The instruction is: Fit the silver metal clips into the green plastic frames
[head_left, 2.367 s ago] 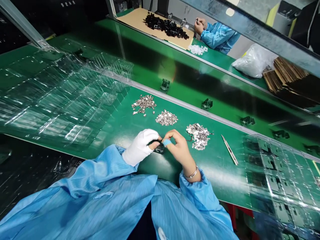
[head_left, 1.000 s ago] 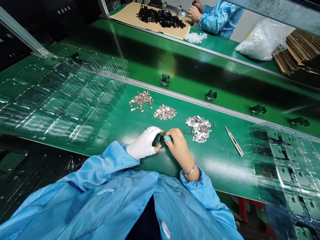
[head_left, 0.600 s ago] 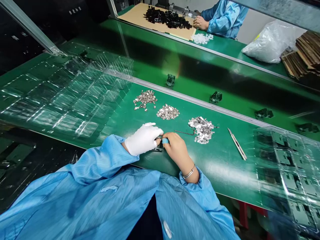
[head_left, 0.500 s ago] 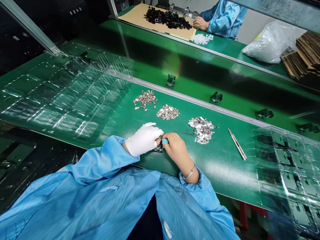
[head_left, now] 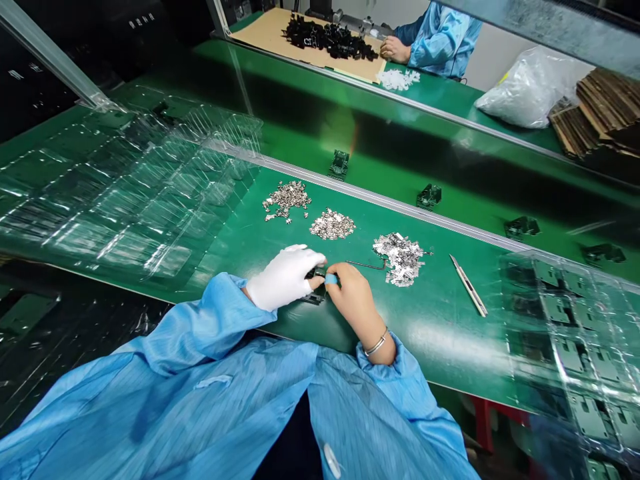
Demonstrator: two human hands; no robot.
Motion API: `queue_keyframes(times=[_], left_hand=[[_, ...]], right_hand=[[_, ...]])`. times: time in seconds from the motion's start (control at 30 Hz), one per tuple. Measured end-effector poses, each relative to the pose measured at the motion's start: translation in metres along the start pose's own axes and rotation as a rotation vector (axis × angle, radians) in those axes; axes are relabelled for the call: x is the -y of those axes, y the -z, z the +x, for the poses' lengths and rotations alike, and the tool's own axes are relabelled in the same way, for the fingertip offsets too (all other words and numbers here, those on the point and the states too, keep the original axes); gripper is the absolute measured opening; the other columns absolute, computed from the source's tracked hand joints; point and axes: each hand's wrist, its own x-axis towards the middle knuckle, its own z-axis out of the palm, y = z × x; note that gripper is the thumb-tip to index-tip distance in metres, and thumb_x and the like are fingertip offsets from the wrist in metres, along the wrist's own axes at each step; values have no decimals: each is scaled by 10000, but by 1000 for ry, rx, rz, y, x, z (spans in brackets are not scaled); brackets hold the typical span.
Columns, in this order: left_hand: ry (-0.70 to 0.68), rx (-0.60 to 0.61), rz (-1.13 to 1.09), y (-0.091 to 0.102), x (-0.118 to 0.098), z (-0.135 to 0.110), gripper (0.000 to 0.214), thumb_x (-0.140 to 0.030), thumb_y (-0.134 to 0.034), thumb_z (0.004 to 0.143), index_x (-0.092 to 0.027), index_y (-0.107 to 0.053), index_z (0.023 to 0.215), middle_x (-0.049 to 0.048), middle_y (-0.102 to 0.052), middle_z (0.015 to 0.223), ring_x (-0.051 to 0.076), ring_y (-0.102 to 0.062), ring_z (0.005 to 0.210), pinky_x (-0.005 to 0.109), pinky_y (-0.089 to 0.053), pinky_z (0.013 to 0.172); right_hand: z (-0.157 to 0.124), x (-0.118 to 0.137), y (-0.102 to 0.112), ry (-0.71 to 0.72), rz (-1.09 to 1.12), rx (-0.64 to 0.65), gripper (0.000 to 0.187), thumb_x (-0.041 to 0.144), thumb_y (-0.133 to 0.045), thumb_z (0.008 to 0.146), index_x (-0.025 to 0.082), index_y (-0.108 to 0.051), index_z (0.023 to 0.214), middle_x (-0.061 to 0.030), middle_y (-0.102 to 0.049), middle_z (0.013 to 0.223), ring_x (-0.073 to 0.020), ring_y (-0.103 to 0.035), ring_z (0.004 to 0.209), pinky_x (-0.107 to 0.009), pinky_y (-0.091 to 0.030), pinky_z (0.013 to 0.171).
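My left hand (head_left: 285,279), in a white glove with bare fingertips, curls around a small dark part (head_left: 313,299) at the front of the green table. Most of that part is hidden under the fingers. Close against it, my right hand (head_left: 353,293) has thumb and forefinger pinched together, a blue finger cot (head_left: 331,279) on one digit; whatever they pinch is too small to make out. A thin dark L-shaped rod (head_left: 367,265) lies just beyond my right knuckles. Past the hands are piles of small metal pieces (head_left: 333,225) and a heap of flat silvery pieces (head_left: 399,260).
Clear plastic trays (head_left: 115,200) cover the left side. Another tray (head_left: 570,333) with flat parts stands right, near a slim cutter knife (head_left: 469,285). Several dark assemblies (head_left: 429,196) sit beyond the metal rail. Across the table a co-worker's hand (head_left: 395,50) rests by black parts (head_left: 327,39).
The view has shifted slightly, so things sit a little further left. My fingers have parted a little around the dark part, which shows more between them.
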Motion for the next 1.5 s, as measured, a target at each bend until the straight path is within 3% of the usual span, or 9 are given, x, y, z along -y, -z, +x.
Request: queue_keyframes(times=[0.17,0.27,0.4,0.57,0.77,0.9,1.17,1.4,1.5], left_hand=[[63,-84,-218,-7,7,-13,554,-371,-623,776,-127,-474,1251,147,-526,1298,285,-500,1212,416,-417,1024],[66,-66,-141,-15,5,-18,512,-269,-628,751,-118,-491,1222,150,-539,1289,294,-507,1202,423,-413,1024],[110,-96,-125,-19,7,-22,474,-267,-600,758,-120,-494,1196,139,-587,1203,291,-555,1132,422,-447,975],[80,-98,-178,-22,19,-28,614,-362,-663,697,-124,-456,1224,159,-561,1236,323,-532,1163,455,-441,986],[154,-93,-240,-32,26,-30,609,-249,-630,705,-136,-413,1263,137,-557,1260,298,-539,1166,434,-456,981],[157,-103,-256,-37,27,-31,591,-241,-640,677,-149,-445,1227,131,-569,1232,305,-540,1164,442,-449,995],[154,-72,-268,-33,28,-28,552,-233,-659,670,-128,-475,1180,142,-589,1169,317,-555,1118,453,-464,958],[180,-46,-271,-30,26,-28,551,-209,-664,671,-158,-470,1184,121,-590,1156,310,-553,1118,443,-458,958],[171,-51,-269,-31,27,-28,562,-205,-669,670,-159,-465,1192,117,-592,1155,311,-547,1128,445,-452,967]], right_hand=[[3,-16,2,-213,13,33,225,104,-446,794,195,-577,953,-24,-643,763,-187,-587,673,-271,-414,629],[6,-25,3,-194,-14,75,245,77,-458,796,196,-603,954,-50,-670,857,-203,-606,776,-288,-434,701],[10,-42,9,-158,-176,-45,273,65,-475,795,173,-618,1003,-110,-617,1042,-254,-528,990,-361,-422,854],[11,-58,10,-141,-272,-8,237,36,-467,778,183,-607,900,-103,-578,948,-249,-494,918,-374,-407,823],[8,-48,4,20,5,127,258,42,-411,817,184,-572,959,-64,-611,941,-201,-556,916,-310,-434,831],[8,-43,-2,70,-18,191,295,29,-421,806,196,-600,972,-69,-619,992,-201,-562,970,-319,-444,873],[13,-25,-5,-31,-226,273,290,35,-444,795,205,-610,962,-72,-630,957,-224,-574,918,-312,-456,762],[10,-34,5,-101,75,265,240,69,-484,807,228,-627,915,-8,-628,909,-160,-595,844,-247,-435,714],[8,-34,7,-75,53,301,255,65,-485,802,232,-629,932,-12,-628,929,-163,-596,870,-250,-437,731]])
